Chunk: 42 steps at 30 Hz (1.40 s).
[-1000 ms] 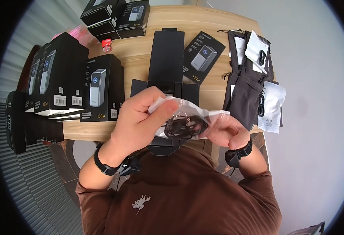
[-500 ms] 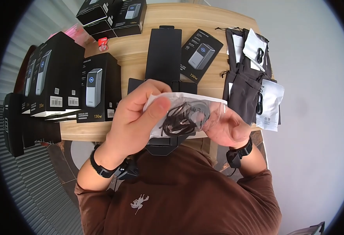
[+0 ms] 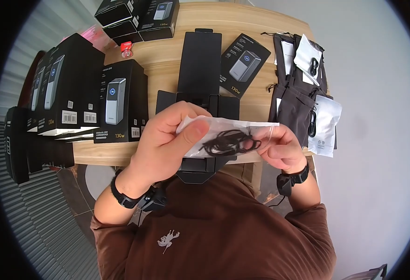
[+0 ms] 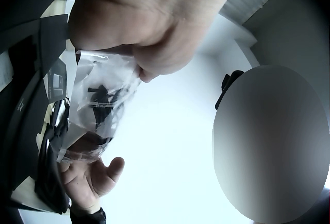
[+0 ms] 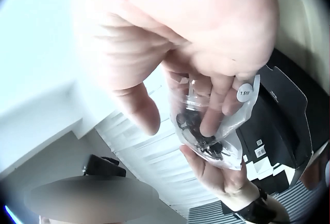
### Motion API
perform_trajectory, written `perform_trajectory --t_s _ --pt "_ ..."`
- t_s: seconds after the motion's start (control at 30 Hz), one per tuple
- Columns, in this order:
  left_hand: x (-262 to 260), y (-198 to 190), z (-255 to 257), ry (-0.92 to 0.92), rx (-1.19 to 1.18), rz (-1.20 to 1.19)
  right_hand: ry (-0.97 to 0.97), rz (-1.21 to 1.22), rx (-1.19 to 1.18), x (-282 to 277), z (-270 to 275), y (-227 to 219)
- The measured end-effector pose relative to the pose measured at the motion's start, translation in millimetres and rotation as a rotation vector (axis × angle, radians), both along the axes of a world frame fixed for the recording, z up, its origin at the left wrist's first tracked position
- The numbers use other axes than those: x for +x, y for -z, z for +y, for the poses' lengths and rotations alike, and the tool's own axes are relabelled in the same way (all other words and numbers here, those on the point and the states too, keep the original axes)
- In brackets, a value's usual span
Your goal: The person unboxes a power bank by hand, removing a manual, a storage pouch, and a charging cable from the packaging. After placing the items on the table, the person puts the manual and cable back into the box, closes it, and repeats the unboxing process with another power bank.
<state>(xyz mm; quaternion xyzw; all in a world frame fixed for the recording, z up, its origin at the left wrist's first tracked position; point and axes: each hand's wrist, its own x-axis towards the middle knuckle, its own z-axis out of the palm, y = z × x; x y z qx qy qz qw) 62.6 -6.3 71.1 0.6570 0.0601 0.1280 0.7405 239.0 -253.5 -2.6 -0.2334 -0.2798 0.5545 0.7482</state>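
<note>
My left hand pinches one end of a clear-and-white plastic bag between thumb and fingers. A coiled black cable lies inside it. A round "1.5M" sticker sits near the bag's other end. At that end is my right hand; its fingers show through the clear plastic, reaching to the cable, while its thumb stands apart. Beneath the bag is an open black box with its lid flap laid back, its inside mostly hidden by my hands and the bag.
Black power bank boxes stand on the left of the wooden table, with more at the back left. Another box lies right of the open flap. Dark drawstring pouches with white packets and cables line the right edge.
The bag was crumpled toward the right hand, then spread flatter; now it is tilted and narrower in view. The right hand has shifted slightly right and the cable with it. The left hand keeps its pinch.
</note>
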Motion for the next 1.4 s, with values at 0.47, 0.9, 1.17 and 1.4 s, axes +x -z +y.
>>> perform_trajectory --t_s 0.47,0.9,1.17,1.4 --pt "-1.5 5.7 3.5 -0.149 -0.371 -0.035 0.439 0.143 -0.094 3.4 -19.0 -25.7" --pt "2.2 17.2 29.7 -0.369 -0.48 0.087 0.663 0.274 -0.003 34.3 -45.7 -39.5" --pt "14.1 0.1 -13.8 -0.355 -0.671 0.175 0.812 0.259 -0.477 46.6 -63.9 -58.5" --pt "53.4 -1.3 -75.8 -0.292 -0.714 0.198 0.435 0.209 -0.4 41.1 -67.8 -55.4"
